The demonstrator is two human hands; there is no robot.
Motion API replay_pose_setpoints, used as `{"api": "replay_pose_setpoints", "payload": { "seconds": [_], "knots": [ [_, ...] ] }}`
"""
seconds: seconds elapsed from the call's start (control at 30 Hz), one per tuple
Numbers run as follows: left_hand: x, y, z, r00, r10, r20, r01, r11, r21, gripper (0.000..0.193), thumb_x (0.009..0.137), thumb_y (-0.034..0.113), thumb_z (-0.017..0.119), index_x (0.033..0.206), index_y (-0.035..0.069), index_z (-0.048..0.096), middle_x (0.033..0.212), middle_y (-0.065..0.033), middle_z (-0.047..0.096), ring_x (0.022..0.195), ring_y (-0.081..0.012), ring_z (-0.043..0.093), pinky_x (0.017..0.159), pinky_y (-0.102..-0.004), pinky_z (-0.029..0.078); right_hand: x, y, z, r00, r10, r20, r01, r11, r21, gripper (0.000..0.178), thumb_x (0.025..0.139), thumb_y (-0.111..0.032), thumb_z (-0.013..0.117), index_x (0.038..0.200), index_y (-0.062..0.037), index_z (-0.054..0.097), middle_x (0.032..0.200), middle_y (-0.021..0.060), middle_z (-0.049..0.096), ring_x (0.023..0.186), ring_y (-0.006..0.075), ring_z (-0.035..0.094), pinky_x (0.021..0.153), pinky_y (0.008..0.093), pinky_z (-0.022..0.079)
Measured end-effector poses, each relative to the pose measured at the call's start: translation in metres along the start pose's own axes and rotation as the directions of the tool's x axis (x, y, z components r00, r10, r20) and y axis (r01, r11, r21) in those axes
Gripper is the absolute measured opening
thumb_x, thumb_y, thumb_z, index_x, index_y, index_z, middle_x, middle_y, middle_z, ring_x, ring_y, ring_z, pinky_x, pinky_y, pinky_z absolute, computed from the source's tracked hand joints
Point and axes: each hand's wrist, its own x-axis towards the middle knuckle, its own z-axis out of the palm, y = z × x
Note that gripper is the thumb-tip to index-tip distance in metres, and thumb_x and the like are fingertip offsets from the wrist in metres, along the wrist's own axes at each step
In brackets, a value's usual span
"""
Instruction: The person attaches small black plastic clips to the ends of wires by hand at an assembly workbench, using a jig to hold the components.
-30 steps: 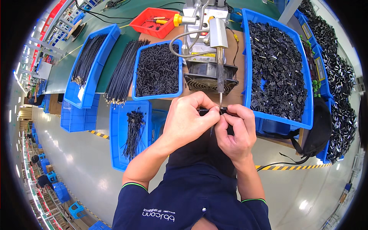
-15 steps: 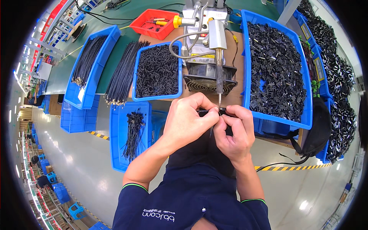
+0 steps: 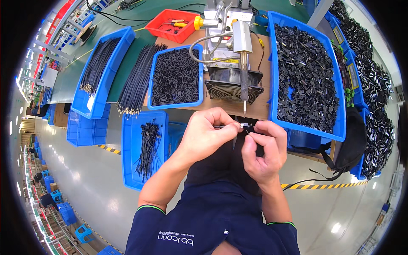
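My left hand (image 3: 208, 134) is closed, thumb and forefinger pinching a small connector (image 3: 244, 125) with a silvery end and a dark part. To its right my right hand (image 3: 267, 151) is closed in a pinch, a short thin wire (image 3: 247, 132) showing at its fingertips. The rest of that wire is hidden in the fingers. Just above the connector, apart from it, the soldering iron (image 3: 244, 85) points straight down from its stand. A black fan (image 3: 231, 89) stands behind the iron's tip.
A blue tray of small black parts (image 3: 176, 76) lies left of the iron, a larger blue bin (image 3: 308, 80) of dark connectors right. Black cables (image 3: 140, 80) lie further left. A red tray (image 3: 170, 27) holds tools. Below the table edge stands a blue bin (image 3: 127, 170) with cables.
Both hands have drawn slightly down and apart, away from the iron's tip. The connector's silvery end now shows between them, and my right fingers have backed off it.
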Motion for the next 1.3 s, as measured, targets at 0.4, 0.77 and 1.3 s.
{"api": "replay_pose_setpoints", "payload": {
  "seconds": [0.4,0.77,1.3],
  "knots": [
    [-0.025,-0.006,-0.036,0.995,-0.038,0.092,0.073,0.903,-0.423,0.009,0.099,0.008,0.075,0.096,0.000,0.075,0.096,-0.0126,0.082,0.082,-0.0111,0.072,0.077,-0.0256,0.055,-0.034,-0.025,0.006,0.688,0.612,0.390,-0.717,0.488,0.497,0.014,0.109,-0.003,0.065,0.122,0.0033,0.067,0.076,-0.0048,0.063,0.065,-0.0009,0.049,0.057,0.0200,0.038],
    [-0.079,-0.130,-0.143,0.782,0.071,-0.619,0.341,0.782,0.521,0.027,0.096,0.028,0.081,0.101,0.001,0.082,0.087,-0.0135,0.080,0.081,-0.0233,0.076,0.075,-0.0374,0.058,0.002,-0.028,0.100,0.781,0.332,0.530,-0.517,0.819,0.249,0.018,0.103,-0.007,0.070,0.117,0.0034,0.074,0.093,0.0185,0.075,0.074,0.0244,0.073,0.067,0.0362,0.057],
    [-0.045,-0.072,-0.241,0.467,0.635,-0.615,0.229,0.584,0.778,0.018,0.099,0.024,0.075,0.099,0.007,0.081,0.102,-0.0124,0.079,0.099,-0.0352,0.072,0.091,-0.0461,0.056,0.078,0.010,0.232,0.839,0.138,0.527,0.070,0.932,-0.357,0.010,0.094,-0.004,0.070,0.096,0.0053,0.073,0.102,0.0225,0.068,0.085,0.0395,0.079,0.075,0.0489,0.066]
  ]
}}
